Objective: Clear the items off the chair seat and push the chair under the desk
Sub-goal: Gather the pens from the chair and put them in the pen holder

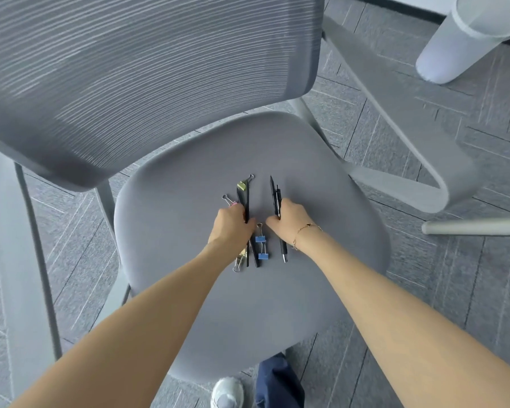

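- The chair seat (189, 178) is taken as the landmark: a small cluster of stationery is gathered near its middle, with every long axis running roughly from the front edge toward the mesh backrest (147, 69).
- On the seat's left half, black pens (246, 198) are gripped by the left hand (231, 226), whose fingers are curled round them; a pink binder clip (229, 200) and a gold binder clip (244, 184) are seen just beyond that hand, and whether either is held cannot be told.
- On the right half, a second black pen (277, 198) is gripped mid-length by the right hand (289, 222), fingers closed round it (its tip pokes out below the wrist, toward the seat's front).
- Between the two hands, two blue binder clips (260, 247) are left lying on the seat, just in front of the knuckles; both hands are about equally near, and a short pull back toward the front edge would be needed to reach them.
- Another gold clip (239, 259) is partly hidden under the left wrist.
- Beyond the seat's right side, a pale armrest (424, 136) and a white bin (465, 39) on the floor are visible; the bench is not clearly shown.
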Available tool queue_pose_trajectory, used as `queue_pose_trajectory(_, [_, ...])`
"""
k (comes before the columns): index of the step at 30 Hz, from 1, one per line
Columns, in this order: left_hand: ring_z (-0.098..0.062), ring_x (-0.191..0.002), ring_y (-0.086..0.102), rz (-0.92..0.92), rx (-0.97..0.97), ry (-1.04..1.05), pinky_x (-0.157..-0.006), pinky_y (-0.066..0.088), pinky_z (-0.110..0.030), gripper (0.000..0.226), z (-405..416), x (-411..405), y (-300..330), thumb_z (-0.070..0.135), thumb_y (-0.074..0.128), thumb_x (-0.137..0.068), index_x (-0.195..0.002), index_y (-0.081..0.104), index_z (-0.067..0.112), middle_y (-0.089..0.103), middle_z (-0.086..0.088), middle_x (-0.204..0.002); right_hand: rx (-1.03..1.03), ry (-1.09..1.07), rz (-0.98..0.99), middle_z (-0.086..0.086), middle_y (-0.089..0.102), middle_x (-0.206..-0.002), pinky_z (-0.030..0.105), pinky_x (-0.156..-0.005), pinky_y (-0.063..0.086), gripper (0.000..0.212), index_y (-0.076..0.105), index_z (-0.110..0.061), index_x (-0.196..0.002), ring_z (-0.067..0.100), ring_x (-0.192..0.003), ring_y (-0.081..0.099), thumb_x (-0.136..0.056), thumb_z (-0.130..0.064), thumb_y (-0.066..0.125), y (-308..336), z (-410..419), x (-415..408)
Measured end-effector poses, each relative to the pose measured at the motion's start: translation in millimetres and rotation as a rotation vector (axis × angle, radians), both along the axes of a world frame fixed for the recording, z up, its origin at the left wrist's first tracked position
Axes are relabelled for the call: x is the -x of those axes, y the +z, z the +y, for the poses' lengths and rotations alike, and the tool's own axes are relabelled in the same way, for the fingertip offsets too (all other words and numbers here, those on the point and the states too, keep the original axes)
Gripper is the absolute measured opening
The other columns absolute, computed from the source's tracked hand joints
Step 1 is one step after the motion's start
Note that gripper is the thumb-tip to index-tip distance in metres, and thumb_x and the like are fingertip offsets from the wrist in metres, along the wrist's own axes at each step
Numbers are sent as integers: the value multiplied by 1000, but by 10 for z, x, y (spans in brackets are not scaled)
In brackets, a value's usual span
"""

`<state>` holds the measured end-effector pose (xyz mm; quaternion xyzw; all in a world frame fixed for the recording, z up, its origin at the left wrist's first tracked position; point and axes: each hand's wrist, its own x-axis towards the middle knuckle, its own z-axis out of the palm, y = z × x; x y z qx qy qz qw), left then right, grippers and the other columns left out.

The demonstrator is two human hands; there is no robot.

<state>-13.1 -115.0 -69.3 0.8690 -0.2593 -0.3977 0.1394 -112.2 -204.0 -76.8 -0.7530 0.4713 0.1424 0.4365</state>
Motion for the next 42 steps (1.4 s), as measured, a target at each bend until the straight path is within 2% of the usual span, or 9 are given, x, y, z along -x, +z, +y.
queue_pose_trajectory(6, [-12, -43, 46, -104, -156, -119, -42, 34, -21, 40, -2, -41, -138, 20, 54, -90, -53, 38, 15, 44, 0, -49, 3, -13, -17, 12, 52, -78, 31, -61, 40, 10, 41, -5, -84, 29, -70, 49, -85, -13, 47, 27, -75, 77])
queue_pose_trajectory(10, [-19, -41, 50, -46, -204, -145, -42, 40, -25, 22, -48, -11, -107, 17, 49, -91, -88, 55, -5, 52, -3, -52, -4, -22, -20, 10, 51, -78, 32, -62, 39, 10, 40, -6, -83, 28, -69, 47, -84, -13, 47, 23, -98, 142])
queue_pose_trajectory(15, [-18, -48, 38, 29, -185, -181, -41, 30, -22, 42, -88, 52, -87, 15, 47, -94, -57, 30, 12, 38, -3, -54, -13, -38, -60, 8, 48, -70, 31, -61, 37, 11, 42, -6, -77, 26, -68, 44, -84, -10, 49, 20, -85, 208])
queue_pose_trajectory(18, [-12, -48, 28, 29, -112, -199, -37, 26, -15, 39, -58, 43, -13, 7, 45, -95, -60, 30, 11, 32, -1, -60, -19, -66, -61, 8, 47, -64, 31, -57, 41, 26, 40, -9, -63, 25, -64, 46, -86, -10, 51, 38, -45, 221])
queue_pose_trajectory(21, [-6, -53, 26, -33, -20, -187, -47, 24, -15, 14, -11, -13, 53, 8, 41, -96, -86, 34, 14, 33, 1, -65, -68, -67, -57, 14, 60, -76, 31, -49, 48, 20, 46, -6, -72, 27, -52, 54, -90, -16, 51, 110, -9, 230])
queue_pose_trajectory(25, [-14, -50, 31, 0, -30, -201, -47, 29, -26, 28, 52, -74, 196, 11, 38, -98, -71, 31, 9, 34, -1, -61, -62, -81, -68, 22, 69, -89, 36, -67, 55, 24, 57, 6, -85, 35, -74, 67, -88, -18, 54, 270, 57, 270])
queue_pose_trajectory(29, [-29, -65, 41, -33, -57, -255, -62, 36, -33, 15, 123, -43, 434, 12, 37, -98, -85, 35, 5, 43, -7, -68, -15, -94, -77, 12, 60, -68, 28, -57, 42, 19, 51, -8, -69, 25, -63, 50, -84, -17, 57, 504, 145, 371])
queue_pose_trajectory(38, [-25, -54, 42, -87, -31, -435, -47, 35, -23, 26, 333, 170, 1240, 12, 42, -92, -66, 38, 12, 45, -6, -60, 111, -237, -133, 17, 68, -81, 31, -69, 47, 20, 56, -9, -68, 30, -75, 59, -85, -20, 61, 1258, 596, 847])
queue_pose_trajectory(42, [-24, -50, 42, -137, 36, -556, -49, 40, -28, 26, 362, 427, 1677, 14, 43, -93, -67, 40, 12, 46, -5, -61, 222, -285, -123, 0, 51, -57, 24, -48, 33, 41, 37, -20, -51, 23, -67, 51, -84, -20, 60, 1589, 831, 1110])
